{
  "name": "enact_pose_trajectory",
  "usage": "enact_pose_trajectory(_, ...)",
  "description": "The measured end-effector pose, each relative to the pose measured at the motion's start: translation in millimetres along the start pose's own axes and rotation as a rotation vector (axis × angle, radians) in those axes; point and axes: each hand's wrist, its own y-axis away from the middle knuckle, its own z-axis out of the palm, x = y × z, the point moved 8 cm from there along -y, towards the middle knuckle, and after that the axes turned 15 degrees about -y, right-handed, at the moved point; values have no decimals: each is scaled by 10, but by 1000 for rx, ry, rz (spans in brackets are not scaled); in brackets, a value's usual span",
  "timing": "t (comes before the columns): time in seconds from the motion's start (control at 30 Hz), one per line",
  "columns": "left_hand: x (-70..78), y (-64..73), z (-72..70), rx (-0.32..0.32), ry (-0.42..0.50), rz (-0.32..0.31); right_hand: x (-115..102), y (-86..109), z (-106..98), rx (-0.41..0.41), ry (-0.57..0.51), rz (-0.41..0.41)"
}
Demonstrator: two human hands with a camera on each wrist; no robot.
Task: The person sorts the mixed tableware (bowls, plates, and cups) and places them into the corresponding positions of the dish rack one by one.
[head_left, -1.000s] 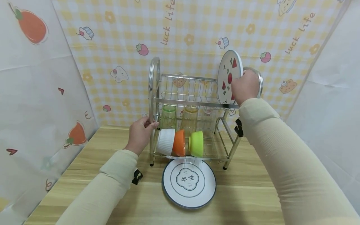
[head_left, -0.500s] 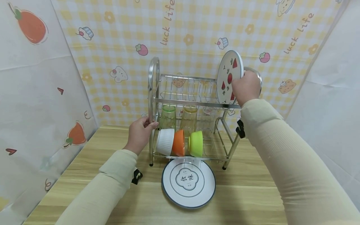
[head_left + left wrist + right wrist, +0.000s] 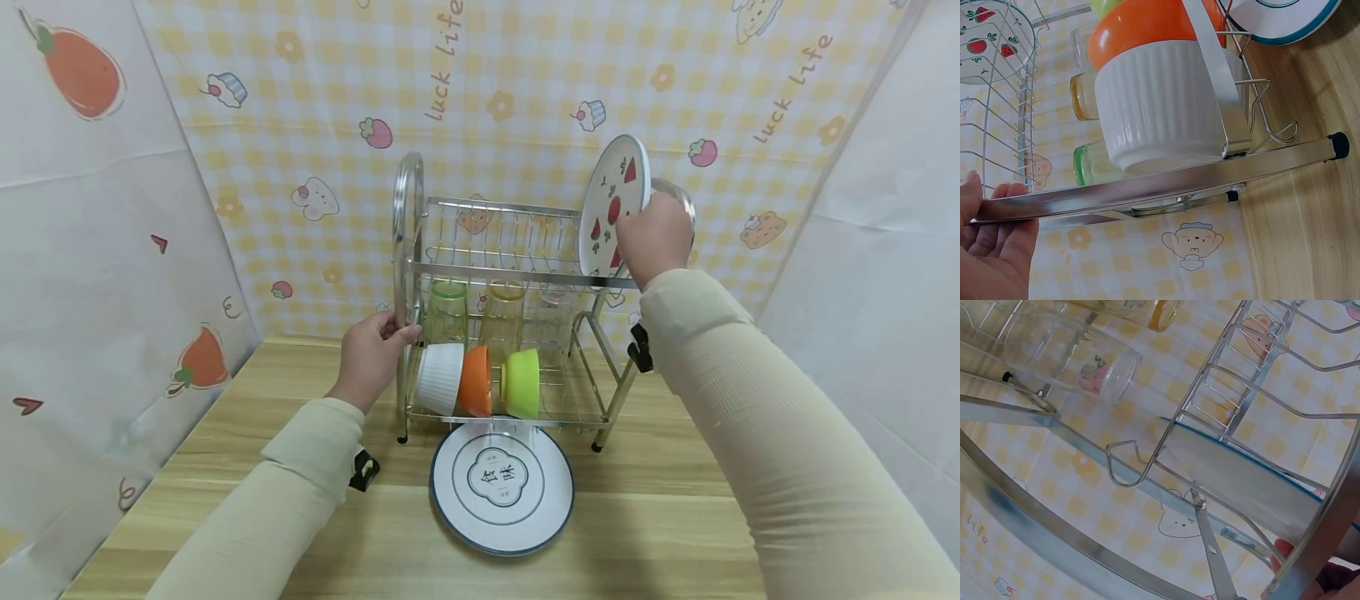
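A two-tier metal dish rack (image 3: 480,272) stands on the wooden table. My left hand (image 3: 369,354) grips its left post, fingers and thumb around the bar, as the left wrist view also shows. At the right end of the upper tier, my right hand (image 3: 657,235) holds a white plate with red fruit prints (image 3: 611,208) by its near edge. The plate stands on edge, its lower part down among the wires. In the right wrist view, the plate's back (image 3: 1241,481) shows between the wires, and only some fingers (image 3: 1329,575) appear behind the rack's frame.
On the lower tier, a white bowl (image 3: 440,379), an orange bowl (image 3: 475,382) and a green bowl (image 3: 521,383) lie sideways. Behind them stand a green glass (image 3: 447,312), a yellow glass (image 3: 502,317) and a clear glass (image 3: 555,321). A blue-rimmed plate (image 3: 501,533) lies in front.
The fruit-print plate's top edge has tipped slightly to the right in my right hand. My left hand keeps its grip on the post.
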Motion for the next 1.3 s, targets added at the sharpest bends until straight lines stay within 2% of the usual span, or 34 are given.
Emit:
enact_pose_trajectory(0.73,-25,13,15,-30,19,-50,11,75,11,-27,-72,7)
enact_pose_trajectory(1.3,-28,29,24,-38,41,-49,46,137,39,-91,-229,52)
